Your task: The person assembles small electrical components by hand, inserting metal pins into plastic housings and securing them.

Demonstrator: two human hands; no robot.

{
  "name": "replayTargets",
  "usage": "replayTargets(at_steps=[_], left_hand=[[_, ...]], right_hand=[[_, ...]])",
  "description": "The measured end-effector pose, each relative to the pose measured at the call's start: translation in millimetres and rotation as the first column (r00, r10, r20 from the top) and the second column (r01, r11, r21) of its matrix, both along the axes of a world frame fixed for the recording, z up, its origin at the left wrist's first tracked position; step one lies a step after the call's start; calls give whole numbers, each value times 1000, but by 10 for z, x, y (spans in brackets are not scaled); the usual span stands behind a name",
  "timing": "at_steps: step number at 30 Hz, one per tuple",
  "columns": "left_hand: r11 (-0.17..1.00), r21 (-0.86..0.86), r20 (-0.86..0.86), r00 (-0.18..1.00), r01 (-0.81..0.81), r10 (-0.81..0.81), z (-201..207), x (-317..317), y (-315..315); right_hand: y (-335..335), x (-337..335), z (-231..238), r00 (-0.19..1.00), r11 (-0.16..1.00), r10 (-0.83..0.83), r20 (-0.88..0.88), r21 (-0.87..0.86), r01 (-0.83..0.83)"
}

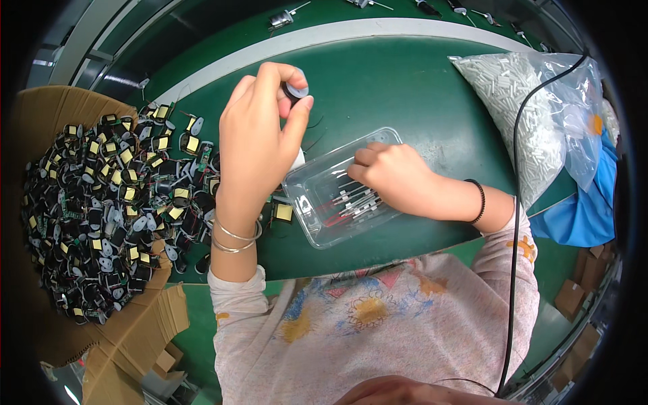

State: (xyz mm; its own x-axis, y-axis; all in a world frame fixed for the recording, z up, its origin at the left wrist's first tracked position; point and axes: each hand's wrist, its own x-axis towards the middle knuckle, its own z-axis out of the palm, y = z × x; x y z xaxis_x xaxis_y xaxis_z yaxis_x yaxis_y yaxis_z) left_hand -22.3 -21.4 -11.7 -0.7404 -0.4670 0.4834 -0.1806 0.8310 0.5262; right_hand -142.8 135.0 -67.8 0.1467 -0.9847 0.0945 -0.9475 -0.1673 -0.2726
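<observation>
My left hand is raised over the green table, left of the clear plastic tray. Its thumb and fingers pinch a small round black part with a grey face. My right hand reaches into the clear tray with the fingers curled down and closed. Whatever its fingertips hold or touch is hidden beneath the hand. Several thin metal rods with white sleeves, some with red ends, lie in the tray just beside those fingers. A white object partly shows behind my left wrist.
At the left, a cardboard box spills a heap of black and grey small assemblies with yellow pads. A bag of short white tubes stands at the right, beside blue cloth. A black cable hangs down. A pale rail crosses the back.
</observation>
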Motion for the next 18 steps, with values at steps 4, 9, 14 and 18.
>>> replayTargets(at_steps=[4,9,14,18], left_hand=[[990,37,-154,980,136,-129,28,62,67],[940,146,-326,912,309,-249,1,158,47],[875,371,-485,868,311,-103,138,183,152],[929,15,-251,900,371,-355,162,273,11]], right_hand=[[-28,48,-166,990,998,57,-126,-10,-59],[-108,110,-187,965,986,167,-201,27,-165],[-95,66,-57,975,988,149,-162,69,-139],[-117,-179,457,908,972,219,357,-155,-174]])
